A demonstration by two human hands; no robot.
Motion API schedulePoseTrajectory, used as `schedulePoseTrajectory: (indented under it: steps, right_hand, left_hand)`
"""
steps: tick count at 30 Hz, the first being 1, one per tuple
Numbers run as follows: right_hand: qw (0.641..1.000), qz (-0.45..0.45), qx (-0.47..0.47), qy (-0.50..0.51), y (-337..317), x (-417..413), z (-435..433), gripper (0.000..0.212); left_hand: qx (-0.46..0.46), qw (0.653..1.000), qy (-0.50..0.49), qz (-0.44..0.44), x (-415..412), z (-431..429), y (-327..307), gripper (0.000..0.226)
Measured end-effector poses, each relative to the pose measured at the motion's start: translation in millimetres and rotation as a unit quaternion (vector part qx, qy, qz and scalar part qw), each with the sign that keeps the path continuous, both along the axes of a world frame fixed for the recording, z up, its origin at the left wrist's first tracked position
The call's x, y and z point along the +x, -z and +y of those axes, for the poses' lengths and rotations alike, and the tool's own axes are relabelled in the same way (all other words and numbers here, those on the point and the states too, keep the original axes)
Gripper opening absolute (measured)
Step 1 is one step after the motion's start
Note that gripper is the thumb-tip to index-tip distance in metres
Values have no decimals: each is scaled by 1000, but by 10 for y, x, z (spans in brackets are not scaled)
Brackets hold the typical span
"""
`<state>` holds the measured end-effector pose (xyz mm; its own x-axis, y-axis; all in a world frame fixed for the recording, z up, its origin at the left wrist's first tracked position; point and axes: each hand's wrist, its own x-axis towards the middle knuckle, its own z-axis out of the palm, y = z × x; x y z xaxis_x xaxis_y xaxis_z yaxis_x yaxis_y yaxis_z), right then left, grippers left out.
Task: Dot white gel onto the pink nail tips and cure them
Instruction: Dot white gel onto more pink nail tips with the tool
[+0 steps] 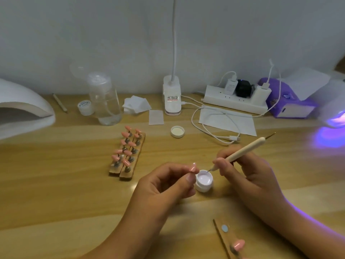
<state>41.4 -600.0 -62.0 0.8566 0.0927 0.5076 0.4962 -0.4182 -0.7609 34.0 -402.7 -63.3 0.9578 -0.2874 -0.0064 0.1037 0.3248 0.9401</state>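
Observation:
My left hand (168, 181) pinches one pink nail tip (192, 167) between thumb and fingers, just left of the open white gel pot (204, 181). My right hand (242, 171) grips a cream dotting pen (248, 149), and its fine point dips into the white gel in the pot. Two wooden holders (128, 156) carry several pink nail tips on stands at centre left. Another wooden strip (223, 238) near the front edge holds one pink tip (239, 244). A small lamp (334, 113) at the far right glows purple.
The pot's lid (177, 131) lies behind. A large white cure lamp (22, 107) fills the left. At the back stand a clear bottle (105, 101), a small jar (85, 107), wipes (137, 104), a desk lamp base (172, 98), a power strip (235, 100), cables and a purple box (291, 101).

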Motion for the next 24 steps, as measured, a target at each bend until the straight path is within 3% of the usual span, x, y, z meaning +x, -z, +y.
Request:
schedulePoseTrajectory:
  steps: [4,10,14,24]
  right_hand:
    - [999,29,23,1,19,14,-14,13]
    - [999,-4,-33,-31,4,12,2,19]
    - [997,-18,-76,-30,-2,-5,19,15]
    - [994,-28,-98,-24,-14,-6,36,4]
  left_hand:
    - [4,1000,-4,-7,3,-21,29,14]
    - [9,1000,-9,-25,1,-23,24,26]
    - [24,999,-3,-38,1,-26,30,13]
    - [31,998,11,-48,6,-38,34,13]
